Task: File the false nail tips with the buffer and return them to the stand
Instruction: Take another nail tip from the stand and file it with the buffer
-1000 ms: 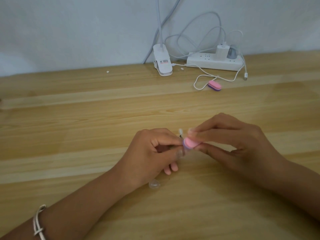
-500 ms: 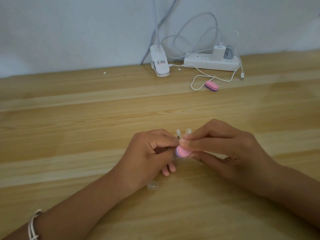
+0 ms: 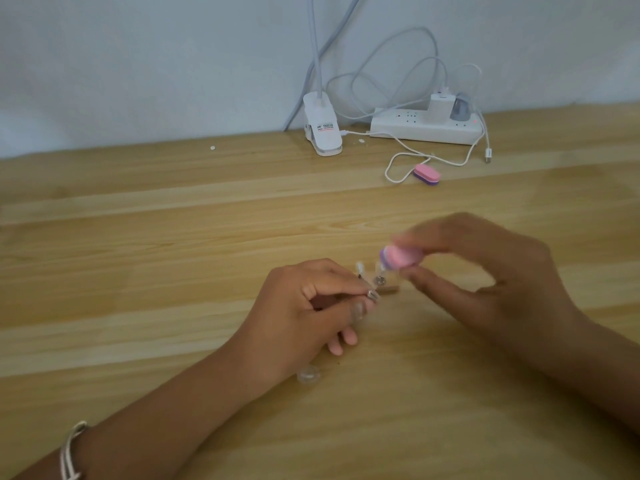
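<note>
Matt wooden table [image 3: 173,258]; glossy white plastic power strip [image 3: 415,128].

I can read no words here. The only printed label I see is the sticker [image 3: 325,127] on the white lamp clip [image 3: 323,144] at the back of the surface [image 3: 138,237]. It has a line of dark print on top, a red bar beneath and finer lines below, all too small to make out. The power strip [image 3: 408,129] beside it shows a small red light [image 3: 474,123] near its right end. The buffer [image 3: 398,259] in my right hand [image 3: 485,271] is blurred.
</note>
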A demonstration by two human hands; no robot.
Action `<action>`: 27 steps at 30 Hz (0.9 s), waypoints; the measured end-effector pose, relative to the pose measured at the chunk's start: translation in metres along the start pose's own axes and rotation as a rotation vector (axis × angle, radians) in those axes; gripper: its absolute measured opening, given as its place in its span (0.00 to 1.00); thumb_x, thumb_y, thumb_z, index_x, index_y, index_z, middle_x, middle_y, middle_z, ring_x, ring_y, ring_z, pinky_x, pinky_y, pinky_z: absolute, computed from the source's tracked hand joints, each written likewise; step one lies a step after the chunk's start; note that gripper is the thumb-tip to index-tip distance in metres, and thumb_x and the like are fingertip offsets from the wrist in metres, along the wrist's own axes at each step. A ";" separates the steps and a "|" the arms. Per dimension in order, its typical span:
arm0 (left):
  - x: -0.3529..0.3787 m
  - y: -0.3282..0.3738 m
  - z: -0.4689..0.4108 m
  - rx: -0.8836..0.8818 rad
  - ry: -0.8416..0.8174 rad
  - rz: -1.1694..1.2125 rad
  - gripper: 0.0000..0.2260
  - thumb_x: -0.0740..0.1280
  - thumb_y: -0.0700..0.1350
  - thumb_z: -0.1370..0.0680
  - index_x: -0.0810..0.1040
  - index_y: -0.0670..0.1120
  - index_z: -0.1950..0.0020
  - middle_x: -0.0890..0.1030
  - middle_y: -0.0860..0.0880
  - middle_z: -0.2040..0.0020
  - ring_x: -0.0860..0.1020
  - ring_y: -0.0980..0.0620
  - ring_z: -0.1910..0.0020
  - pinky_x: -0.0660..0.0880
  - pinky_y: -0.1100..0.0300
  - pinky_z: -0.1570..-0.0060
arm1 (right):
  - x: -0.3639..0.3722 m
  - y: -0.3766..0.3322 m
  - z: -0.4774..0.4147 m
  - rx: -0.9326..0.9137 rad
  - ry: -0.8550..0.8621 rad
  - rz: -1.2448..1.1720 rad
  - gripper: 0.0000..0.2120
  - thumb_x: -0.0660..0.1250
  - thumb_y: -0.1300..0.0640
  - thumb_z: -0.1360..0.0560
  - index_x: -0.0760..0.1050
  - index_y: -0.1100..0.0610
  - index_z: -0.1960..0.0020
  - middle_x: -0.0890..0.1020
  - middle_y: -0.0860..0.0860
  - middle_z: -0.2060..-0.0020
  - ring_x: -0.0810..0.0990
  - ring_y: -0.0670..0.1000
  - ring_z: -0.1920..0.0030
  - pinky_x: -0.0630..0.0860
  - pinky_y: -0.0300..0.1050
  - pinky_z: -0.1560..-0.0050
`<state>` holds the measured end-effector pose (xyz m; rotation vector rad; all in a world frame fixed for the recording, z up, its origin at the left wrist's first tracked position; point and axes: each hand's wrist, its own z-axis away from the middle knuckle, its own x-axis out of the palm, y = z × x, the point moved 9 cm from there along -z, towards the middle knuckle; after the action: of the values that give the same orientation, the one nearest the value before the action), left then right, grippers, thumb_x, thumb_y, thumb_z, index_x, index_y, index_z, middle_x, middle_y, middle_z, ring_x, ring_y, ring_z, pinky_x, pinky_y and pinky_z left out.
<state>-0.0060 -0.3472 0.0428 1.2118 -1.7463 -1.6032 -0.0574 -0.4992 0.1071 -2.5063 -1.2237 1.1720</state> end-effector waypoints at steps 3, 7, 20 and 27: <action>-0.002 0.000 0.001 0.006 0.022 -0.024 0.06 0.72 0.35 0.26 0.85 0.46 0.55 0.83 0.49 0.58 0.82 0.48 0.71 0.77 0.59 0.75 | -0.022 0.029 -0.002 0.234 0.126 -0.082 0.08 0.68 0.62 0.25 0.73 0.54 0.49 0.83 0.44 0.55 0.82 0.45 0.49 0.76 0.38 0.50; -0.003 -0.005 0.002 -0.041 0.030 -0.038 0.07 0.72 0.36 0.25 0.85 0.48 0.56 0.85 0.49 0.60 0.83 0.48 0.70 0.77 0.60 0.74 | -0.017 0.053 0.001 0.407 0.013 -0.145 0.04 0.58 0.59 0.28 0.68 0.52 0.53 0.74 0.52 0.65 0.74 0.56 0.63 0.71 0.49 0.58; 0.000 0.001 0.002 -0.024 0.015 -0.072 0.07 0.72 0.40 0.30 0.85 0.52 0.58 0.84 0.51 0.66 0.83 0.52 0.71 0.77 0.62 0.74 | 0.045 -0.019 0.008 -0.286 -0.209 0.536 0.07 0.75 0.65 0.32 0.86 0.57 0.55 0.78 0.51 0.70 0.78 0.55 0.69 0.73 0.43 0.71; 0.001 0.001 0.001 -0.017 0.006 -0.053 0.07 0.73 0.38 0.28 0.86 0.50 0.56 0.84 0.52 0.63 0.83 0.51 0.70 0.77 0.62 0.74 | 0.048 -0.021 0.005 -0.285 -0.208 0.608 0.12 0.62 0.65 0.29 0.84 0.56 0.62 0.77 0.50 0.71 0.77 0.54 0.70 0.72 0.42 0.71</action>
<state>-0.0078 -0.3472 0.0428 1.2635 -1.7065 -1.6403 -0.0563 -0.4520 0.0838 -3.1741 -0.7064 1.4976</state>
